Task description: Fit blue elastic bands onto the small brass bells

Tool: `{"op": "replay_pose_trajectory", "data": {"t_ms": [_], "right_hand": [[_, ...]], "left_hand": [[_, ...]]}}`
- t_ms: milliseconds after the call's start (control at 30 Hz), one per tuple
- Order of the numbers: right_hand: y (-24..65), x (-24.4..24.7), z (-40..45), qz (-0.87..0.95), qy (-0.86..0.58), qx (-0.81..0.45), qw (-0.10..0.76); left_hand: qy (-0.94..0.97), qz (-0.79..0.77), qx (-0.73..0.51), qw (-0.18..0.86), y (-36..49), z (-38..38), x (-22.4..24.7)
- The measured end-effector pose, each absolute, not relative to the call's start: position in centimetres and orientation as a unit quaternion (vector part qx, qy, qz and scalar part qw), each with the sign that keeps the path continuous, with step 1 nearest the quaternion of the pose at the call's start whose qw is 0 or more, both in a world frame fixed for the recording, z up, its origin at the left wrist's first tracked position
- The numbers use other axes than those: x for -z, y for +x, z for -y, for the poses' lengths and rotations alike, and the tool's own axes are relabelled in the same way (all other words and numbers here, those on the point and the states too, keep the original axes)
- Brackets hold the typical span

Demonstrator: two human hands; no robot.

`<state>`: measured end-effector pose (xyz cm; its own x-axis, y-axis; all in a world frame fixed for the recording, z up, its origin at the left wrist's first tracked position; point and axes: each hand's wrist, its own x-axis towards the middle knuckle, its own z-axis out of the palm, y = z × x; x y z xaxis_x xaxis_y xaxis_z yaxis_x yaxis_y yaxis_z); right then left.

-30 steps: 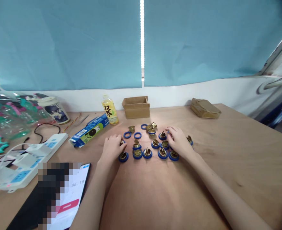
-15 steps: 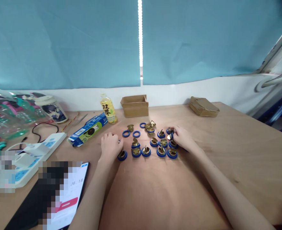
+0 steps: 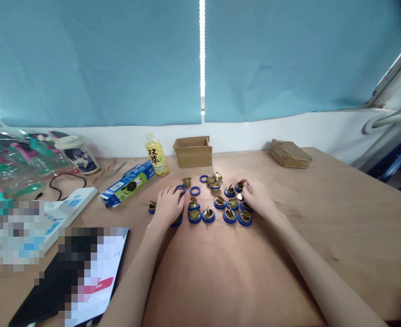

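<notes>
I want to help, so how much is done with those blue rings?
Many brass pieces already sit in blue rings. The right hand seems to have a shiny piece; the left hand hides whatever is under it. Probably left: the empty rings and a ringless brass piece.

Work area, indoor, probably a small workshop or assembly corner; exact type not certain. Wood-surfaced table (image 3: 326, 218), bearing brass-coloured fittings (image 3: 229, 215) in quantity, with loose blue rings (image 3: 195, 190). Open cardboard carton (image 3: 194, 157), one; brown packet (image 3: 290, 153), one. Power strip (image 3: 78, 200), white, with plugs. Clear plastic bottles (image 3: 26, 168), clustered, pink and green parts. Personal items: drink bottle (image 3: 156, 156), patterned cup (image 3: 78, 156), phone (image 3: 107, 272). Backdrop: blue sheeting (image 3: 118, 59) above white wall (image 3: 241, 136).
</notes>
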<state>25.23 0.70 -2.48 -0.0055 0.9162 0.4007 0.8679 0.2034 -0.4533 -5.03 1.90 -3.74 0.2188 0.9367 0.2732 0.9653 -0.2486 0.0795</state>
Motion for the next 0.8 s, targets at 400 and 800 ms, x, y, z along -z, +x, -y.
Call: {"op": "replay_pose_trajectory", "data": {"t_ms": [400, 800], "right_hand": [[22.4, 2.2, 0.8, 0.762, -0.532, -0.081, 0.360], [21.3, -0.5, -8.1, 0.712, -0.634, -0.191, 0.233]], "left_hand": [[-0.781, 0.604, 0.156, 0.023, -4.8, -1.3, 2.2], [-0.744, 0.492, 0.437, -0.118, -4.5, -2.1, 1.9]]}}
